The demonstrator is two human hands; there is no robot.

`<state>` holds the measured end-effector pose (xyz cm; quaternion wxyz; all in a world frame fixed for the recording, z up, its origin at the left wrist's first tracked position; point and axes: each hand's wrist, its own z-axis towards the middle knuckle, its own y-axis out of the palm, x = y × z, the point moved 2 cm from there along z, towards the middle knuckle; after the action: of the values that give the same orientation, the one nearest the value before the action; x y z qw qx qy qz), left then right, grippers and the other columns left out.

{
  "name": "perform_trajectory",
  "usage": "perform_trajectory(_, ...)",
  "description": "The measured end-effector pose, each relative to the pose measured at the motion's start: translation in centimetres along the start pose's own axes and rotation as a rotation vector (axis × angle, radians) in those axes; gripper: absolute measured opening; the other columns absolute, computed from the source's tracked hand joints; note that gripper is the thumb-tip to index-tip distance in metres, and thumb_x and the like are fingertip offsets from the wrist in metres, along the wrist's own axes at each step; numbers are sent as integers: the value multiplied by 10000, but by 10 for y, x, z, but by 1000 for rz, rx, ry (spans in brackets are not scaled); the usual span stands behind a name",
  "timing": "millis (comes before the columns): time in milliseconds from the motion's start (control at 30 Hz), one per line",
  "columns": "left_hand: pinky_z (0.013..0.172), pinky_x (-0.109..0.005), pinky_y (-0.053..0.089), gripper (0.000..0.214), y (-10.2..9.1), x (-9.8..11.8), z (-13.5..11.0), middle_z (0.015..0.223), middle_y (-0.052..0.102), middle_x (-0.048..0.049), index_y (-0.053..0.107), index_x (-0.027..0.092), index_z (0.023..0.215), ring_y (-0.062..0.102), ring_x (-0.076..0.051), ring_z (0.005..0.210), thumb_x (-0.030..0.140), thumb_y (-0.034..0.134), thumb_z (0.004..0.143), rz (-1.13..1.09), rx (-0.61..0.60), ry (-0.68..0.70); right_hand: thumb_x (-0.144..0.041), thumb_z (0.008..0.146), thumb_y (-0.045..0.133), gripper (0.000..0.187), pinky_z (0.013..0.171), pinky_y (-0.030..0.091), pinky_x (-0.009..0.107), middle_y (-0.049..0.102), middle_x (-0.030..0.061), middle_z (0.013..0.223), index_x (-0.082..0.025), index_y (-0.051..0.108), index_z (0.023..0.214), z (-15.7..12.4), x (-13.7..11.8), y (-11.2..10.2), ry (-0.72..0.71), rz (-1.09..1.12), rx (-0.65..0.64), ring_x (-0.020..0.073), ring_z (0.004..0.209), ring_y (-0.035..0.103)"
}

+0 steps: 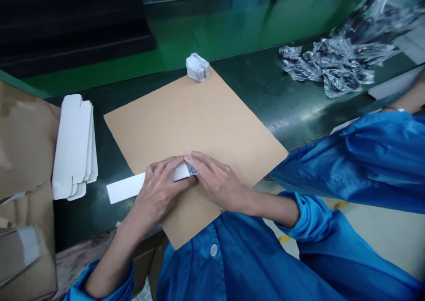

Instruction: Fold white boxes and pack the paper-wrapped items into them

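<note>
A long, narrow white box (126,188) lies at a slant over the near part of a brown cardboard sheet (195,124), its left end past the sheet's edge. My left hand (162,186) is closed over the middle of the box, thumb on the near side. My right hand (217,179) grips its right end, fingertips close to those of the left. Between the hands shows a grey part with small dark print; the rest of that end is hidden under my right fingers.
Flat white cartons (75,146) are stacked at left, beside a large brown carton (26,159). Small white blocks (197,67) sit at the sheet's far corner. Clear bags with dark contents (335,62) lie at far right on the green table (265,88). A co-worker's blue sleeve (375,146) is at right.
</note>
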<state>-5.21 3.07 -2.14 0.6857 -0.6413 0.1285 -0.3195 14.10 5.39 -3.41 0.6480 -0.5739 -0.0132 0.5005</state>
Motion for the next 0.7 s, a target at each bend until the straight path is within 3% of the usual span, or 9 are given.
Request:
perform_trajectory(67,883,-435,388,391,1,3,-1,1457,505,-85,677,358,1185,495,-311,1275,108,505,939,43,51,23,-73,977,379,523,1135,472,421,531,160,1445,-148,366,1494,-4,-8,4,47,60,65,223,1398,470)
perform_trajectory(167,857,-425,374,333,1,7,0,1428,534,-115,682,308,1157,520,-309,1246,115,514,945,98,108,47,-110,963,439,579,1097,512,416,586,107,1397,-233,340,1519,-4,-7,4,242,273,132,202,1307,567)
perform_trajectory(333,878,-423,361,267,1,12,6,1331,613,-124,687,265,1095,567,-288,1175,106,560,922,184,275,47,-172,963,451,573,1096,502,387,581,113,1422,-207,332,1522,7,-7,0,467,867,-37,180,1320,564)
perform_trajectory(433,883,-426,375,193,2,24,12,1250,651,-151,685,208,992,577,-291,1161,119,522,940,222,348,100,-217,969,463,567,1088,495,417,662,118,1298,-161,337,1519,18,-14,3,497,903,-53,190,1221,629)
perform_trajectory(533,915,-413,402,212,-2,36,18,1261,651,-163,682,198,989,579,-279,1186,133,483,958,213,376,101,-217,921,546,587,928,577,379,726,96,1116,-137,405,1486,33,-12,4,544,891,-62,190,1021,697)
perform_trajectory(633,1007,-391,400,304,-20,31,13,1353,622,-102,639,273,1216,549,-244,1278,180,557,939,208,408,83,-235,875,633,484,747,573,327,739,64,921,-168,590,1352,43,25,-30,597,743,48,170,817,692)
perform_trajectory(700,1049,-394,400,413,-40,7,0,1405,592,-77,572,309,1322,541,-250,1307,267,621,915,251,473,-108,-266,845,689,439,665,509,326,735,56,899,-246,670,1283,41,73,-79,561,469,231,160,756,667)
